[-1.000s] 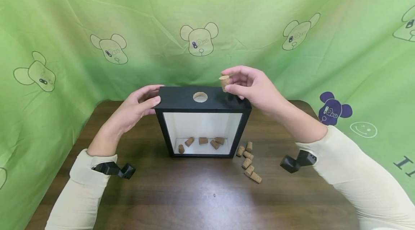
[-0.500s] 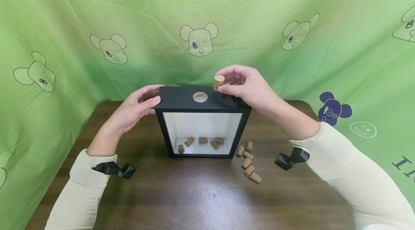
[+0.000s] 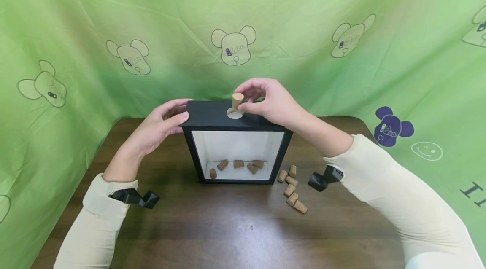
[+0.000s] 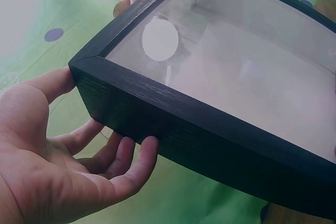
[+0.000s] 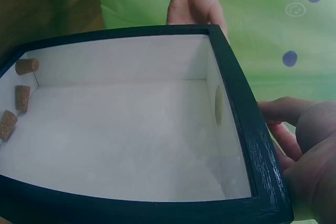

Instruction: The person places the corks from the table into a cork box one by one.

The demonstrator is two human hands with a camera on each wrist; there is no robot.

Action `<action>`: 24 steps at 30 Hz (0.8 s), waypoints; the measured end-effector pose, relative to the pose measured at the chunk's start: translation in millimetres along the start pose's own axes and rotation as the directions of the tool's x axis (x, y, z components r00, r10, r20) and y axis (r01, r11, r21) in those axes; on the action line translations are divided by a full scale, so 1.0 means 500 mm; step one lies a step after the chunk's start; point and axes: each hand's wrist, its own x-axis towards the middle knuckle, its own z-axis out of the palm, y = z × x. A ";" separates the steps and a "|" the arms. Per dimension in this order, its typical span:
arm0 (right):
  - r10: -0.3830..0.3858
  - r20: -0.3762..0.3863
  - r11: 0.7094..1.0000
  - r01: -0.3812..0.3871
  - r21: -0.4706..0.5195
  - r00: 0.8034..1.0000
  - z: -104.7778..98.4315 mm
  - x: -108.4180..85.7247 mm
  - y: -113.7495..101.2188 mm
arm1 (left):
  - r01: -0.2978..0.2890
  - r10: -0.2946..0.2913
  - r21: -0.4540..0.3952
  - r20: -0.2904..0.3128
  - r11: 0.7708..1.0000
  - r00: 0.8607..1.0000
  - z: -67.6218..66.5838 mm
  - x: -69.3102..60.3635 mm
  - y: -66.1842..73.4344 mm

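Observation:
A black-framed box [image 3: 210,114] with a clear front and white inside stands upright, a round hole [image 3: 235,114] in its top. Just over that hole my right hand [image 3: 271,102] pinches a cork stopper [image 3: 238,100] upright between thumb and fingers. In the right wrist view the box's frame hides that stopper, and only part of the right hand [image 5: 310,140] shows. My left hand [image 3: 161,123] holds the box's upper left corner. Seen from the left wrist, its thumb lies at the corner and its fingers bend against the side [image 4: 152,124]. Several cork stoppers [image 3: 238,164] lie inside on the box's floor.
Several more cork stoppers [image 3: 291,190] lie loose on the brown wooden table [image 3: 212,222], right of the box. A green printed cloth [image 3: 182,16] hangs behind and at both sides. Each sleeve carries a black wrist camera [image 3: 134,198].
My right hand has moved left along the box's top, bringing the cork stopper from the right side to above the hole. The left hand and the box stay in place.

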 end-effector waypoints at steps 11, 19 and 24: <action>0.032 0.060 0.995 -0.026 -0.092 0.998 -0.006 -0.003 0.001 | 0.004 -0.004 -0.003 0.000 1.000 1.000 0.003 0.000 -0.001; 0.048 0.039 0.984 -0.041 -0.175 0.998 -0.047 -0.039 -0.003 | 0.007 -0.007 -0.001 -0.003 1.000 1.000 0.003 -0.003 -0.003; 0.090 0.002 0.970 -0.087 -0.226 0.996 -0.094 -0.076 0.004 | -0.001 0.001 -0.009 -0.002 1.000 1.000 0.003 -0.001 -0.001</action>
